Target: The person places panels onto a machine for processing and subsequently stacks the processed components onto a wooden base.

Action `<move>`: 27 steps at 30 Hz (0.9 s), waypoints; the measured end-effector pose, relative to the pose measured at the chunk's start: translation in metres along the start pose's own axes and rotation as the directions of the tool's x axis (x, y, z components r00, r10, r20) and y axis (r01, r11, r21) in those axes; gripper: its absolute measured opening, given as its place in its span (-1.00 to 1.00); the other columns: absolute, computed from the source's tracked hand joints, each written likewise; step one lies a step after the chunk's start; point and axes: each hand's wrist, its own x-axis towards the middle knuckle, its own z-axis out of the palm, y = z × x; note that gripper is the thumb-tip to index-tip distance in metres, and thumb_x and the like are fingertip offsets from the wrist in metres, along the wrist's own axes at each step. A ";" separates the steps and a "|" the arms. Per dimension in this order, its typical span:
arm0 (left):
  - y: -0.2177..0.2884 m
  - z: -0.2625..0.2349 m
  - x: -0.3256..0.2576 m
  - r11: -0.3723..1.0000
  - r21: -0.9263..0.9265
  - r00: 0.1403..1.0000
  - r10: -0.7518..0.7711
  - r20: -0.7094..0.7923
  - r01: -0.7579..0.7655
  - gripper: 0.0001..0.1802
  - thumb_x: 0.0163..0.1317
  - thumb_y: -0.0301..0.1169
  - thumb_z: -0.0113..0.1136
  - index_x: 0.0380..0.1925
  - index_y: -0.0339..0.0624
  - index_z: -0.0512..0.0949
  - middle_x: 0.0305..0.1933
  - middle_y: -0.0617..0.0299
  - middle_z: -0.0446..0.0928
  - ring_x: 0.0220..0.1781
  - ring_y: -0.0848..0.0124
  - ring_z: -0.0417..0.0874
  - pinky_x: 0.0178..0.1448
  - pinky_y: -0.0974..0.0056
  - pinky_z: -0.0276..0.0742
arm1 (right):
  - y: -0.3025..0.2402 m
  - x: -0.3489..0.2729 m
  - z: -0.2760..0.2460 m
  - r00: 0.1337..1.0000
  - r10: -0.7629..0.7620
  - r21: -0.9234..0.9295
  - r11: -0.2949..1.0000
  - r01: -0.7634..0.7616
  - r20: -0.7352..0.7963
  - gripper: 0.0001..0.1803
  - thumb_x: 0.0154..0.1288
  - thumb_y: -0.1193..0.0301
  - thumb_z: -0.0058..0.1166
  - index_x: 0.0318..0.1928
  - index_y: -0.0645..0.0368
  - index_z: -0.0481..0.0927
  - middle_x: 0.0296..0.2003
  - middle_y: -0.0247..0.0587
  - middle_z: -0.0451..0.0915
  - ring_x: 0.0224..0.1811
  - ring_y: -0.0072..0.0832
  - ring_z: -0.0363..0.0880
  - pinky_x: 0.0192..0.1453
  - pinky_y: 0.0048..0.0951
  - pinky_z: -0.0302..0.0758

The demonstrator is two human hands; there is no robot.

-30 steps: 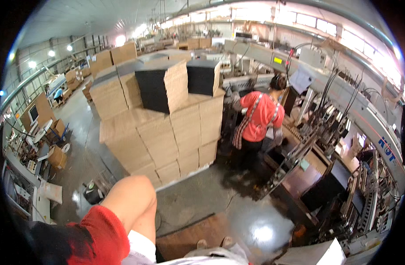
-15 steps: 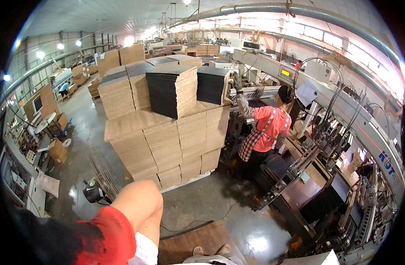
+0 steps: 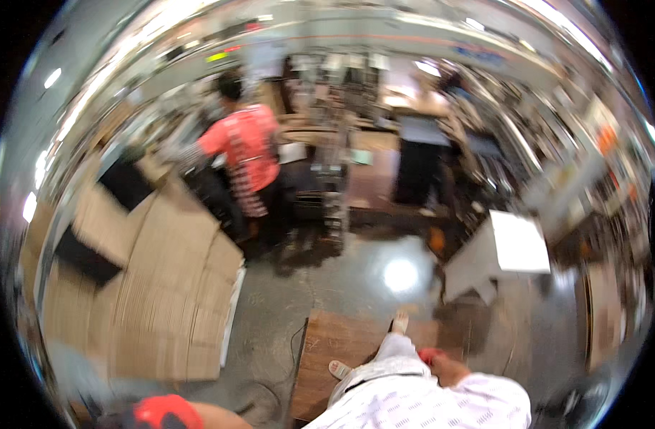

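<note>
Head view of a factory floor, blurred by motion. The person's right hand (image 3: 442, 366) is seen at about 5 o'clock, beside the thigh of the pale patterned trousers (image 3: 413, 397); something red (image 3: 429, 354) lies at its fingers, but whether it is gripped cannot be told. The left hand is not shown: only a forearm with a red sleeve (image 3: 159, 412) enters at 7 o'clock. A sandalled foot (image 3: 399, 323) is planted on a brown wooden board (image 3: 334, 357) near 6 o'clock. The stack of flat cardboard sheets (image 3: 163, 300) fills the 8 to 9 o'clock area, with darker sheets (image 3: 84, 256) on its upper part. A co-worker in a red shirt (image 3: 245, 146) stands at 11 o'clock before the machinery (image 3: 334, 136). A low stand with a white sheet (image 3: 517, 243) is seen at 3 o'clock. Judged risks: a cable (image 3: 296, 339) runs along the board's left edge and could catch a foot; the stack's sheets, if unevenly piled, could slide when pulled.
</note>
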 end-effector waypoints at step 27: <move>0.162 0.059 -0.705 0.073 0.919 -0.842 -0.379 0.384 0.386 -0.62 0.24 -0.13 0.10 -0.18 -0.23 0.59 -0.06 -0.05 0.58 0.00 0.20 0.58 0.08 0.17 0.47 | 0.216 0.016 -0.210 0.271 0.631 0.677 0.725 0.130 -0.727 -0.75 0.18 0.36 -0.02 -0.18 0.18 0.60 -0.25 0.00 0.61 -0.13 -0.10 0.57 0.01 -0.20 0.47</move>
